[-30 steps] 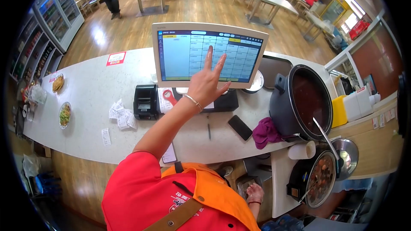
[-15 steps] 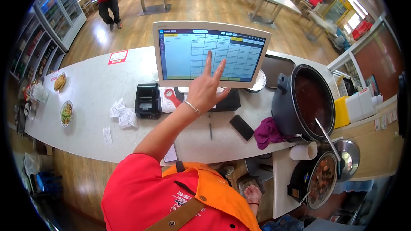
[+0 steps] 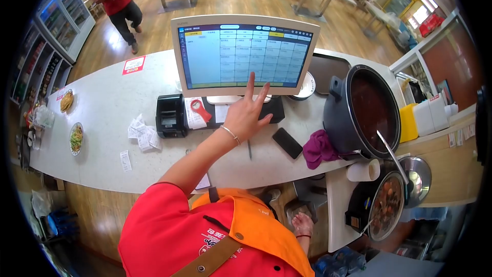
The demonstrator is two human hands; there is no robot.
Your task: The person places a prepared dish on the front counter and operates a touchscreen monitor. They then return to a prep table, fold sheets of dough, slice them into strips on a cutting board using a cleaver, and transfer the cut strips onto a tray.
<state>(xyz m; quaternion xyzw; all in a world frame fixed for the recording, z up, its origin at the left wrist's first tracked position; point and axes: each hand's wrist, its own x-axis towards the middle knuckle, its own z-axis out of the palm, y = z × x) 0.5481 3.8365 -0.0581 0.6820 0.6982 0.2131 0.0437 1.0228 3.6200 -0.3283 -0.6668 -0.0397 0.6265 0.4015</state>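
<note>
My left hand is raised at the lower part of the touchscreen monitor, fingers apart, two fingertips over the screen; whether they touch it is unclear. It holds nothing and wears a bracelet. Low on the right, my right hand, in what looks like a clear glove, hangs over a dark bin, fingers loosely bent and apart, with nothing visible in it. Under the monitor lie a red tool and a black printer. A black phone rests right of my left wrist.
A large pot with a ladle and a purple cloth stand on the right, above a pan of stew. Receipts and a plate of food lie left. A person in red is beyond the counter.
My left hand has drawn down the screen, from its middle to its lower edge. The monitor sits slightly higher and further left in view. The person in red has come nearer.
</note>
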